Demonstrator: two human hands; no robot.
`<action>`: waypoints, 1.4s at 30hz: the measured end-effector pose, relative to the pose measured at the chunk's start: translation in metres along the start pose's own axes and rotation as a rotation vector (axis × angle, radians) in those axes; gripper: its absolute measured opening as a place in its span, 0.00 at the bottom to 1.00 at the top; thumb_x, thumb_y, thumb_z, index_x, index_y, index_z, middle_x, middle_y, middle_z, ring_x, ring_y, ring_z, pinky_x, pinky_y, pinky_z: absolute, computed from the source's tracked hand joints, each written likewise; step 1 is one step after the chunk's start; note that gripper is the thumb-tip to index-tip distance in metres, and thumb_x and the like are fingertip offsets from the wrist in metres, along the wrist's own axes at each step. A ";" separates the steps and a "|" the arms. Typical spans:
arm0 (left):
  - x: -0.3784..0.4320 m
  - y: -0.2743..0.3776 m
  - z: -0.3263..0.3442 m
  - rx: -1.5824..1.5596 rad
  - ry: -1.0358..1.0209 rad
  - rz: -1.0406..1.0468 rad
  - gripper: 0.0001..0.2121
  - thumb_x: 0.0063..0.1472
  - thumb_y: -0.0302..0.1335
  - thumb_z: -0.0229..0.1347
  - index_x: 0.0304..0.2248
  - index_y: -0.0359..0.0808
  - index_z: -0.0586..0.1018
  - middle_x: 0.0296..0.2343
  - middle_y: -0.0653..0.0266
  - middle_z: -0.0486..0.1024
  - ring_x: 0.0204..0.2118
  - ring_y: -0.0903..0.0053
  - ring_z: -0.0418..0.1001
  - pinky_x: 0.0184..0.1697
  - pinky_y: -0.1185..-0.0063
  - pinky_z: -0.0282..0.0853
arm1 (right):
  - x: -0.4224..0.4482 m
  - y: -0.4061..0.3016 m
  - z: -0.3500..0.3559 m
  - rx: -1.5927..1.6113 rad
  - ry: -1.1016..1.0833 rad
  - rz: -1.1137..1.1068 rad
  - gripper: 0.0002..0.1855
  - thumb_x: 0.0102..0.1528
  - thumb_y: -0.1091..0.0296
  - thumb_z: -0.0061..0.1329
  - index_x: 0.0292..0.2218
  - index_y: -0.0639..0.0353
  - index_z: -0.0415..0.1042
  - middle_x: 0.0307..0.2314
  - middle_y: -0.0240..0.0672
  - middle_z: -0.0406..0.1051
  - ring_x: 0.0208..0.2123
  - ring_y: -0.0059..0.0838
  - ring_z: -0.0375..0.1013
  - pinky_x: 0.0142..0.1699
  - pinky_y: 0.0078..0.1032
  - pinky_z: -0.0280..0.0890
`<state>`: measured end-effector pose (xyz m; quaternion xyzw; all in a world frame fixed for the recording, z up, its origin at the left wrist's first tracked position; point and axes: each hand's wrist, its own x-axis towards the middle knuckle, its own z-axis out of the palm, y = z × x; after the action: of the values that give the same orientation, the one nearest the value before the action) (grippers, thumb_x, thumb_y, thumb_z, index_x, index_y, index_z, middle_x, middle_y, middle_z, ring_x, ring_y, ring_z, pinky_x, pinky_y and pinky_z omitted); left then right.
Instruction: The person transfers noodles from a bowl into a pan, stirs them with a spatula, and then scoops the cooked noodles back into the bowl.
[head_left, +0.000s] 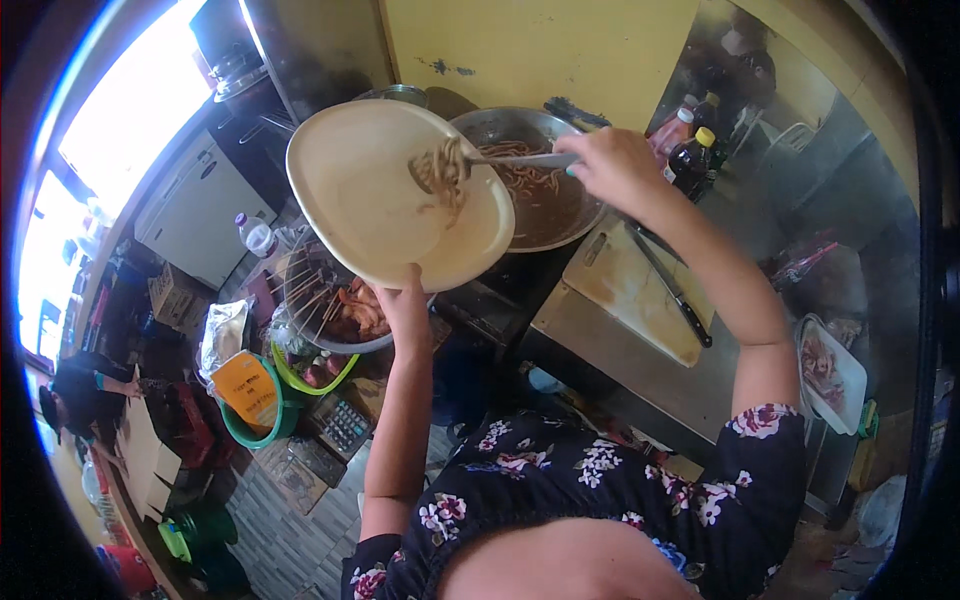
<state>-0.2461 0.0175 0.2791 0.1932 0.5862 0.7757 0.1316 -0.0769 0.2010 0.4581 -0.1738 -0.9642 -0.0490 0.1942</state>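
My left hand (405, 307) grips the near rim of a large cream-coloured plate (352, 195), which is tilted beside a wide metal pan (555, 232). In my right hand (607, 165) is the handle of a metal serving spoon (517, 160). Its bowl is over the plate and carries thick noodles (448, 176), some of them hanging down. More noodles (529, 180) lie in brown sauce in the pan, whose left part is hidden behind the plate.
A knife (679, 300) lies on a stained cutting board (615, 289) at the right. Sauce bottles (690, 157) stand behind it. Left are a bowl of skewered meat (360, 346), a green basket of onions (315, 390) and a calculator (341, 424). Another person (82, 397) is at the far left.
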 end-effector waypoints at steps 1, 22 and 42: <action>0.002 -0.003 -0.001 0.001 0.003 -0.002 0.22 0.47 0.23 0.47 0.43 0.34 0.56 0.33 0.62 0.63 0.35 0.76 0.64 0.33 0.81 0.64 | -0.002 -0.007 0.002 -0.106 -0.006 -0.026 0.09 0.39 0.72 0.44 0.27 0.54 0.68 0.18 0.38 0.67 0.21 0.36 0.68 0.26 0.32 0.62; 0.013 0.008 -0.004 -0.104 0.077 -0.064 0.19 0.48 0.19 0.45 0.41 0.27 0.57 0.39 0.58 0.59 0.38 0.76 0.61 0.39 0.82 0.60 | -0.001 0.095 0.063 -0.244 0.123 0.383 0.15 0.38 0.72 0.46 0.32 0.49 0.70 0.20 0.37 0.68 0.24 0.36 0.68 0.29 0.32 0.61; 0.005 0.023 -0.041 -0.011 0.249 0.139 0.22 0.48 0.20 0.47 0.44 0.29 0.55 0.39 0.59 0.61 0.40 0.75 0.60 0.43 0.81 0.55 | -0.036 0.057 0.196 0.459 -0.147 0.538 0.14 0.36 0.72 0.44 0.30 0.54 0.71 0.25 0.40 0.69 0.28 0.37 0.68 0.34 0.27 0.62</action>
<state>-0.2684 -0.0219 0.2922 0.1349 0.5789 0.8041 0.0049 -0.0960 0.2748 0.2653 -0.3763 -0.8812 0.2343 0.1642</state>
